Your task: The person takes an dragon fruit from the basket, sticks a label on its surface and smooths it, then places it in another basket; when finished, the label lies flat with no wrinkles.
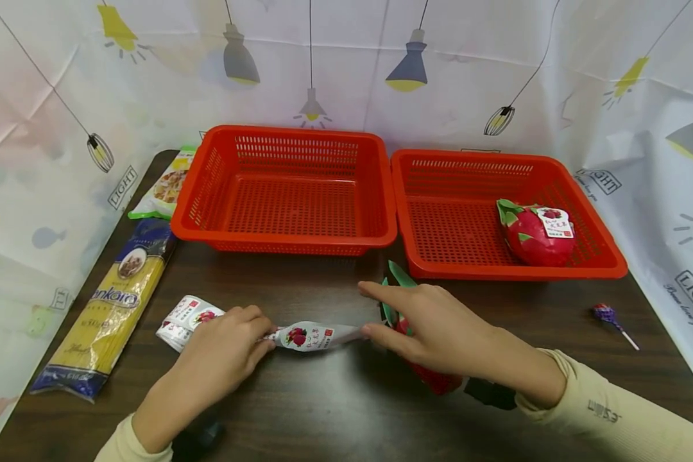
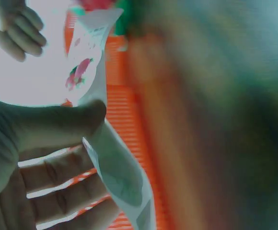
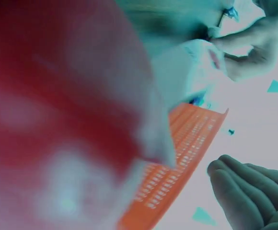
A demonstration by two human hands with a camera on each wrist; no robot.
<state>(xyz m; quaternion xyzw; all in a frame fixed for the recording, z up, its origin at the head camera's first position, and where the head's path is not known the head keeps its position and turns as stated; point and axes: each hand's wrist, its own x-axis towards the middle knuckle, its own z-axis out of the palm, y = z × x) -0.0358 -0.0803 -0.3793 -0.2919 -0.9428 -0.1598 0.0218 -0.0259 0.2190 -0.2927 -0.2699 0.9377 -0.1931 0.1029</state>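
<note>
My left hand (image 1: 225,346) pinches a strip of dragon fruit stickers (image 1: 308,337) between thumb and fingers. The strip runs from a sticker roll (image 1: 187,317) partly behind that hand toward the right. In the left wrist view the thumb presses on the strip's white backing (image 2: 122,167). My right hand (image 1: 439,327) has its fingers extended and thumb apart, by the strip's far end. Under it a red dragon fruit (image 1: 437,378) with green leaf tips lies on the table, mostly hidden. In the right wrist view that fruit (image 3: 67,96) looms large and blurred.
Two red baskets stand side by side at the back: the left basket (image 1: 283,241) and the right basket (image 1: 514,272), which holds a stickered dragon fruit (image 1: 534,240). Spaghetti (image 1: 110,308) and a green-edged food bag (image 1: 164,189) lie left, a lollipop (image 1: 605,313) right.
</note>
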